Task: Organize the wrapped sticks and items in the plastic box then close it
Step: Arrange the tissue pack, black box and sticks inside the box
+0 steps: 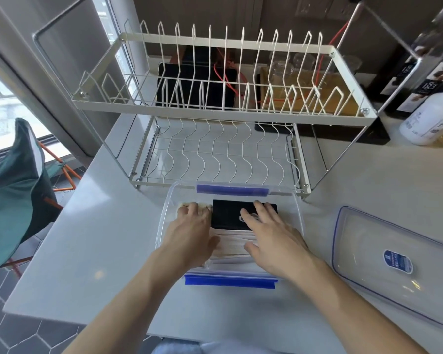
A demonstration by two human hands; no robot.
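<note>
Both my hands are down inside the plastic box point(164, 213), which sits on the counter point(100, 226) just in front of the dish rack point(223, 108). My left hand point(189, 233) lies flat with fingers straight, pressing on the pale wrapped items at the left side; my right hand point(271, 231) is also flat and spread, fingers resting on the black packet point(225, 215) at the far end. The wrapped sticks point(230, 244) lie side by side between my hands, looking mostly lined up, so sorting seems nearly done, though my hands hide much of the contents and I can't tell if everything is flat. Neither hand grips anything. The lid point(394, 264) is off, lying on the counter to the right of the box, apart from it. The blue clips point(230, 280) on the near and far edges hang open. Left to do: finish tidying, fit the lid, snap the clips.
</note>
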